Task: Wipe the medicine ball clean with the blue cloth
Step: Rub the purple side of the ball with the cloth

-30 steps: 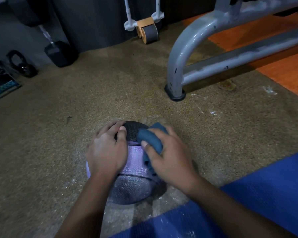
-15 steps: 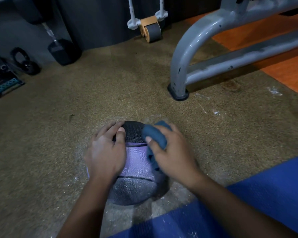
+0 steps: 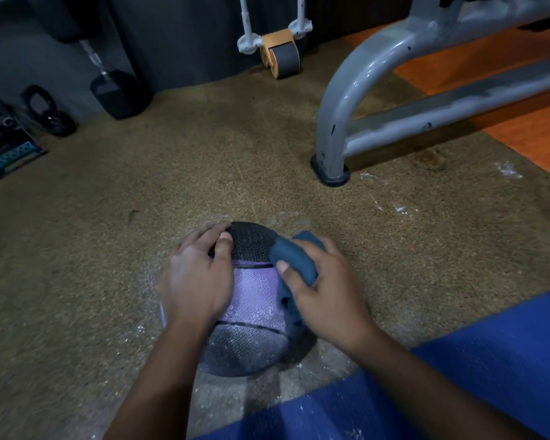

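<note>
A black and purple medicine ball [image 3: 251, 315] sits on the brown speckled floor, dusted with white powder on its near side. My left hand [image 3: 197, 277] lies over the ball's left side, fingers spread across the top, thumb on the black panel. My right hand [image 3: 327, 290] grips a bunched blue cloth [image 3: 294, 262] and presses it against the ball's upper right side. The cloth hides part of that side.
A grey metal bench frame [image 3: 334, 122] stands on the floor at the right rear. An ab roller [image 3: 280, 54], a dumbbell [image 3: 115, 90] and a kettlebell [image 3: 50, 114] sit by the back wall. A blue mat [image 3: 489, 376] lies at the lower right.
My right hand with the cloth has slid a little up and to the right over the ball. The left hand stays in place on the ball.
</note>
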Demonstrator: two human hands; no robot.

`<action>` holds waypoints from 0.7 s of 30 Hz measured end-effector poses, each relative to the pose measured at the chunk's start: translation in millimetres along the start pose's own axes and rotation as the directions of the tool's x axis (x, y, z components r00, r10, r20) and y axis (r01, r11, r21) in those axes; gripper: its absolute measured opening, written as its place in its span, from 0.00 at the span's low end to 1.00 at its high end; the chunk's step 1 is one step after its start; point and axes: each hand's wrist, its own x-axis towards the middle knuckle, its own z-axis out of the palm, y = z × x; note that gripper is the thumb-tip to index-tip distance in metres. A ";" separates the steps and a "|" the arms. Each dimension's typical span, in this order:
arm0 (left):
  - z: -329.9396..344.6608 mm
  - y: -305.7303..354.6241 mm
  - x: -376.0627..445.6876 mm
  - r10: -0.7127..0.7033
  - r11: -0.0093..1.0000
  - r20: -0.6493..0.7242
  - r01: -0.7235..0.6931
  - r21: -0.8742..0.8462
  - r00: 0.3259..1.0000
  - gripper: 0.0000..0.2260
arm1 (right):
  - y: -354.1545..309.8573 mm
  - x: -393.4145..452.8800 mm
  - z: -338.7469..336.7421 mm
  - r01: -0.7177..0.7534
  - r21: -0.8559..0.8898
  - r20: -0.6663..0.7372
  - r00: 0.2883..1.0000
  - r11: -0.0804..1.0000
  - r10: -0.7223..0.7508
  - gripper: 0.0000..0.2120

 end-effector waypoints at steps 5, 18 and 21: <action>5.8 9.3 0.9 0.001 0.998 -0.012 0.000 0.059 1.000 0.20 | -8.0 7.8 -2.0 -0.024 -0.056 -0.014 1.000 0.998 0.023 0.20; 7.2 -0.6 1.9 0.000 1.000 -0.026 0.000 -0.001 1.000 0.23 | 11.4 19.3 -2.6 -0.118 -0.030 0.007 0.993 0.993 0.118 0.16; 7.7 -4.1 2.6 0.011 1.000 -0.025 -0.012 -0.013 1.000 0.23 | -12.7 9.0 -0.4 0.014 -0.037 0.037 0.999 0.999 -0.012 0.20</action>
